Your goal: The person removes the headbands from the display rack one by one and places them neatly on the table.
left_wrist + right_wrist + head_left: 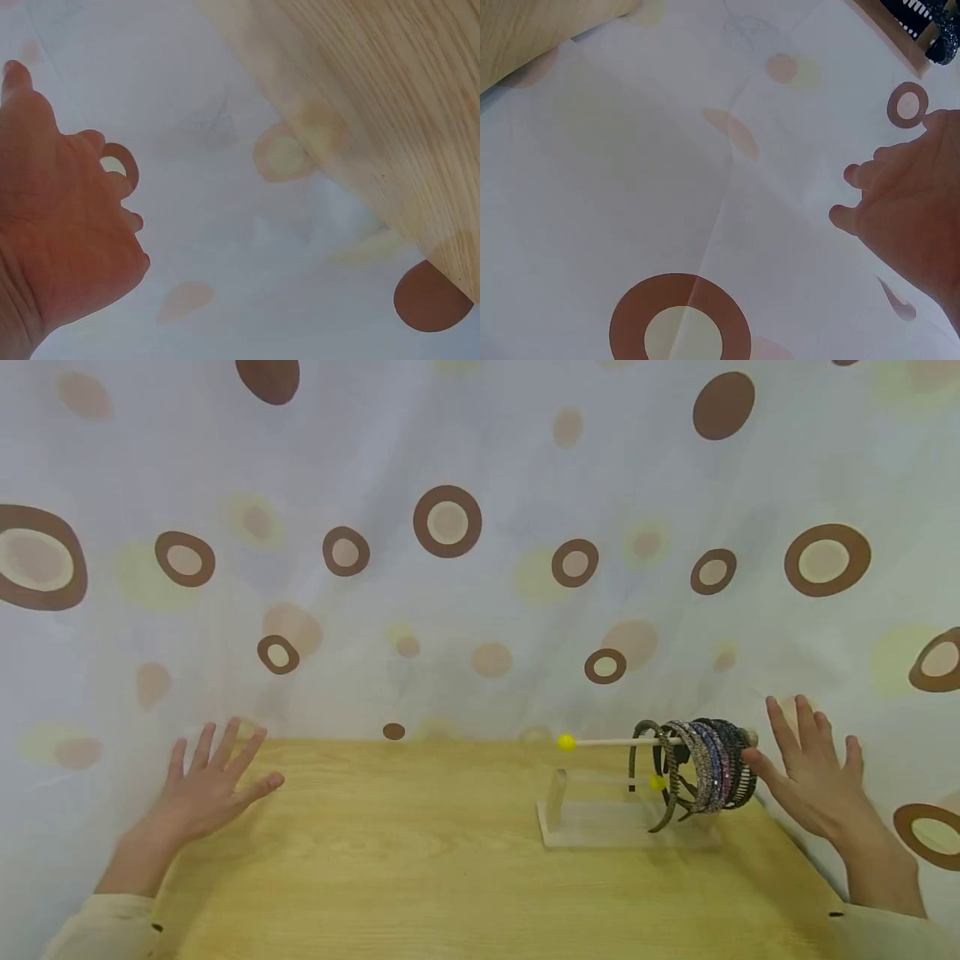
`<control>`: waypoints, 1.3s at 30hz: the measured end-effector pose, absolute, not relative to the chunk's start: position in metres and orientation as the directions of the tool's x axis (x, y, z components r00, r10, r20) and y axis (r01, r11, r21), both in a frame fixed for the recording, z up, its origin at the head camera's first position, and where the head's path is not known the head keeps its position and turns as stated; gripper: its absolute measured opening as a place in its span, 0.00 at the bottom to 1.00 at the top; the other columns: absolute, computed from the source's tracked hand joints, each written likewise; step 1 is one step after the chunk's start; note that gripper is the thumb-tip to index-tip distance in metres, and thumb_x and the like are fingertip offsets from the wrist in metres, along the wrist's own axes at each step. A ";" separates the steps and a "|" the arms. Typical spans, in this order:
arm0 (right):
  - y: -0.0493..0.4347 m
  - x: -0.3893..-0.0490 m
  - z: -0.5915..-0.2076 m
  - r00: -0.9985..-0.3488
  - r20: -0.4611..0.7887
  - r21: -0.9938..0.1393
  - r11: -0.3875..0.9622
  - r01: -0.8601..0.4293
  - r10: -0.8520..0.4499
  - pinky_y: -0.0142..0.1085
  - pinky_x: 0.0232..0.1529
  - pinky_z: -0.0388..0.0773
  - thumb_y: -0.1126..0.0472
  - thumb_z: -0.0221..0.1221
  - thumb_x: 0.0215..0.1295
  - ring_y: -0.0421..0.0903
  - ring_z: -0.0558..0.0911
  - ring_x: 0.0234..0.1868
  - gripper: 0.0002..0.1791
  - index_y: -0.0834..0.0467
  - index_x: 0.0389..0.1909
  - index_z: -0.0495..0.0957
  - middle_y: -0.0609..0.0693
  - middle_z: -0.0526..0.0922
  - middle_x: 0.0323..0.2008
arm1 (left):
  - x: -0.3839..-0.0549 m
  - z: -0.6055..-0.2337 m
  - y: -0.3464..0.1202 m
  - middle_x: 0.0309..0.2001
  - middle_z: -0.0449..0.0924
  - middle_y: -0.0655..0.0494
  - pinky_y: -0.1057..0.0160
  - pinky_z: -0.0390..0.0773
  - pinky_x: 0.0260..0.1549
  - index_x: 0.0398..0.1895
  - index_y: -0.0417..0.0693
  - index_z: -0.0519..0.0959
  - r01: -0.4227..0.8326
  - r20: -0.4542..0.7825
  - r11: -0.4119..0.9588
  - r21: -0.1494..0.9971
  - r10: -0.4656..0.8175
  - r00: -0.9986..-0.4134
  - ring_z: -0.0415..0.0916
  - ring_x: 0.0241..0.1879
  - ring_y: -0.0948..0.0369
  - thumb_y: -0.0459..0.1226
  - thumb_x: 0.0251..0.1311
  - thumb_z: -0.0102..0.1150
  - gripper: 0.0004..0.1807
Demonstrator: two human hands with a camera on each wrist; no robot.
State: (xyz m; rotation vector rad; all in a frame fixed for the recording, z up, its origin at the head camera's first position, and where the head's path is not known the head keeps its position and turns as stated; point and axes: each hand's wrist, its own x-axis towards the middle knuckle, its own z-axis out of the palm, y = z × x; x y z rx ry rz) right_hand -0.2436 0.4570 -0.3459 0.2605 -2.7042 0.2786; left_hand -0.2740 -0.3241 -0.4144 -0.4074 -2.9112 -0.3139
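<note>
Both hands are held out with fingers spread and nothing in them. My left hand (pixel 206 793) hovers at the left edge of the wooden table (pixel 375 860); the left wrist view shows the same hand (pixel 71 225) from the palm side. At the right edge is my right hand (pixel 821 785), its thumb close beside several glittery headbands (pixel 708 768). These hang bunched on the right part of a pale stand (pixel 600 837), whose upper rod ends in a yellow ball (pixel 566 742). The right wrist view has the right hand (pixel 915 202) below a dark headband (pixel 946 41) at its corner.
A white sheet (pixel 480 602) with brown rings and pale spots rises behind the table and flanks both sides. A second yellow ball (pixel 657 782) shows lower on the stand, partly among the headbands. The stand sits at the right rear of the table.
</note>
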 end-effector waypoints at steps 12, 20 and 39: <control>0.470 -0.246 -0.347 -0.912 0.406 -0.543 0.784 -0.300 -0.068 0.25 0.46 0.74 0.52 0.38 0.85 0.40 0.78 0.56 0.30 0.62 0.79 0.56 0.71 0.70 0.65 | -0.273 -0.412 -0.316 0.79 0.29 0.33 0.33 0.16 0.64 0.84 0.53 0.41 0.342 0.280 0.920 0.191 0.283 -0.917 0.20 0.76 0.36 0.62 0.74 0.45 0.46; 0.466 -0.255 -0.359 -0.905 0.409 -0.578 0.735 -0.355 -0.115 0.18 0.44 0.73 0.55 0.39 0.85 0.20 0.67 0.51 0.29 0.64 0.79 0.54 0.75 0.64 0.68 | -0.280 -0.411 -0.306 0.75 0.50 0.33 0.30 0.28 0.67 0.75 0.44 0.64 0.437 0.443 0.884 0.167 0.329 -0.834 0.34 0.76 0.36 0.55 0.77 0.48 0.33; 0.458 -0.252 -0.363 -0.917 0.395 -0.642 0.697 -0.318 -0.054 0.28 0.36 0.82 0.52 0.47 0.83 0.20 0.75 0.44 0.33 0.66 0.78 0.56 0.76 0.71 0.61 | -0.272 -0.406 -0.271 0.70 0.62 0.37 0.25 0.44 0.60 0.65 0.44 0.76 0.540 0.484 0.817 0.203 0.396 -0.780 0.47 0.73 0.35 0.49 0.76 0.53 0.24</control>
